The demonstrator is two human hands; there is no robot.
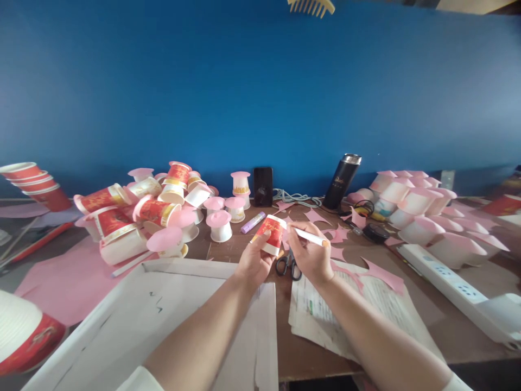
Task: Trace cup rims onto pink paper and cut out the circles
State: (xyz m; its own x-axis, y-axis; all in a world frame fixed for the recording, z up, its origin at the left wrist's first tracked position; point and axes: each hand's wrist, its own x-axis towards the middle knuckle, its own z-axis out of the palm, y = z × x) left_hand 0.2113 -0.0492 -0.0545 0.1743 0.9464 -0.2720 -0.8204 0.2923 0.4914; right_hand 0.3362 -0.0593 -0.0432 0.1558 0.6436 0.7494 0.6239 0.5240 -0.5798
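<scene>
Meanwhile, left hand (254, 260) grips a red paper cup (272, 234), right hand (310, 255) holds a white pen (311, 237) just beside it, capped cups (220, 225) heaped beyond, bare cups (36, 182) left.

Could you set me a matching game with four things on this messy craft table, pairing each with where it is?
Things:
1. red and white paper cup
2. white pen with an orange end
3. black-handled scissors
4. tall black metal flask

Places:
A. lying on the brown wooden table between the two hands
B. standing at the back by the blue wall
C. held in the left hand
D. held in the right hand

Pairs: 1-C, 2-D, 3-A, 4-B
</scene>
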